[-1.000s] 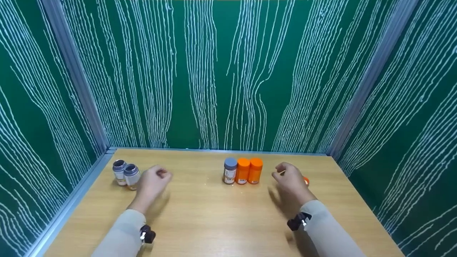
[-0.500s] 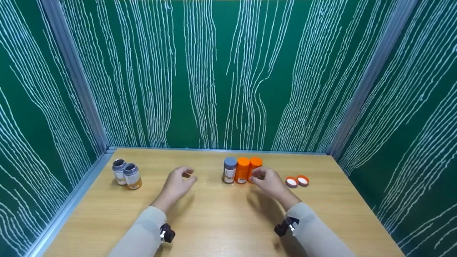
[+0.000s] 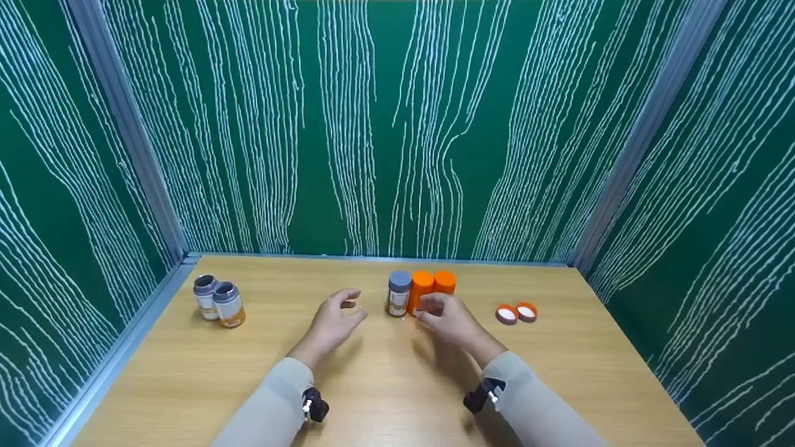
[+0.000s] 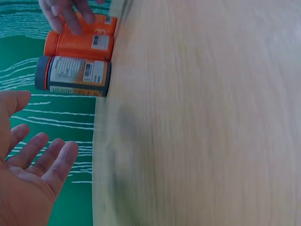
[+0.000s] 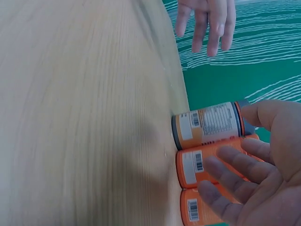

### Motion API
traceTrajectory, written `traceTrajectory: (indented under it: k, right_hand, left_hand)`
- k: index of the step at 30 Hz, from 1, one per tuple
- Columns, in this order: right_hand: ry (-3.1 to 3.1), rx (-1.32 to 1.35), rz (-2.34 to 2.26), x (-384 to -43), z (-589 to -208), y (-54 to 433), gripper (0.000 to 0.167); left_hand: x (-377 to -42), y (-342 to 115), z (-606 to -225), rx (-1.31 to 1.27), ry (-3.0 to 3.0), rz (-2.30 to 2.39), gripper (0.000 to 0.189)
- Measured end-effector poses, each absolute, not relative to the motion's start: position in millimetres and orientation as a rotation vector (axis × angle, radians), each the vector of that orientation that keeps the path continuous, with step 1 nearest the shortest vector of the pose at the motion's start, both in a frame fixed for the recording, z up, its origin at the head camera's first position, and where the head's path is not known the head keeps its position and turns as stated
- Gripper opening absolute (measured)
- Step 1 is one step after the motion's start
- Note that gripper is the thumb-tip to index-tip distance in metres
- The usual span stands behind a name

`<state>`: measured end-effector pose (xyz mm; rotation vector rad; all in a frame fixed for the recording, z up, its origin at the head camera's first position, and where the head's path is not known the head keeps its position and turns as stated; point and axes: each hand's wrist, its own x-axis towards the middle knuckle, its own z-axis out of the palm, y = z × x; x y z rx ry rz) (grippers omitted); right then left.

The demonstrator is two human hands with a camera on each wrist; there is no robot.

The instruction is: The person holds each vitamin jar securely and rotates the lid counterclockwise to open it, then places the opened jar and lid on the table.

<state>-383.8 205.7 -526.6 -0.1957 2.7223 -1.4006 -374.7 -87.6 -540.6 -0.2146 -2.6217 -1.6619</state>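
Observation:
Three capped bottles stand in a touching row near the table's middle: a grey-capped bottle [image 3: 399, 294] with a pale label, then an orange bottle [image 3: 421, 287] and another orange bottle [image 3: 445, 282]. My right hand [image 3: 449, 318], fingers spread and loosely bent, is in front of the orange pair and partly hides them in the head view. Nothing is in its grasp in the right wrist view. To the left of the row, my left hand [image 3: 335, 320] is apart from the bottles, its fingers relaxed and palm bare in the left wrist view.
Two uncapped grey-necked bottles [image 3: 230, 305] stand at the table's left. On the right lie two upturned caps, one cap [image 3: 507, 314] beside another cap [image 3: 526, 312], with orange rims and white insides. Green walls with white lines enclose the wooden table [image 3: 385, 385].
Both hands have moved inward toward the bottle row, the left from beside the uncapped bottles, the right from over the caps. Their fingers have loosened, and the two caps now show fully.

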Motion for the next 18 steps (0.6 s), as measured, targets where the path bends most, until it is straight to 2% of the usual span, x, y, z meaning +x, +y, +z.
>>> traceTrajectory:
  k: [7, 18]
  right_hand:
    - [2.655, -0.172, -1.429, -383.6, -529.1, 197.2, 0.058]
    - [2.613, -0.226, -1.471, -382.3, -528.2, 185.1, 0.071]
  left_hand:
    - [-380.8, -73.0, -540.2, -0.221, -2.669, -1.694, 0.060]
    - [-389.8, -46.9, -535.6, -0.311, -2.707, -1.774, 0.081]
